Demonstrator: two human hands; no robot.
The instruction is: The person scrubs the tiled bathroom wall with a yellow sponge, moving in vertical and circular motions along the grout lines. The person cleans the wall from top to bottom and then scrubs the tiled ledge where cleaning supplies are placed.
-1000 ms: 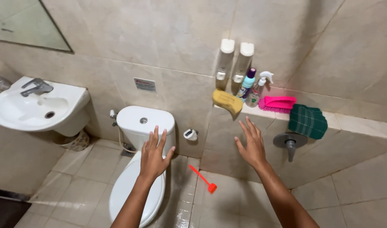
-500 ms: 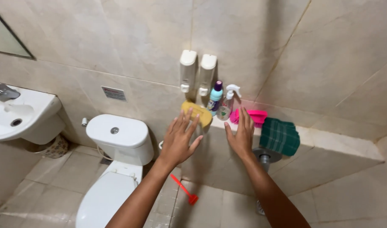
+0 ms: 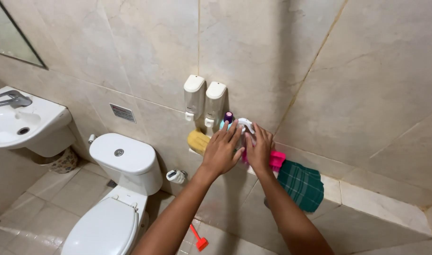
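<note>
A yellow sponge (image 3: 198,140), two bottles (image 3: 228,121), a pink brush (image 3: 276,159) and a green checked cloth (image 3: 301,185) are carried by the tiled ledge (image 3: 367,196).

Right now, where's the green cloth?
Head view, right of centre: the green cloth hangs over the tiled ledge, beside the pink brush by the right hand.

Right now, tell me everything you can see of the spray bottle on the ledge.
The white-triggered spray bottle stands upright on the tiled wall ledge, beside a purple-capped bottle. Only its curved white plastic trigger head shows; the body is hidden behind both hands. The right hand covers it, and the left hand reaches in alongside.
</note>
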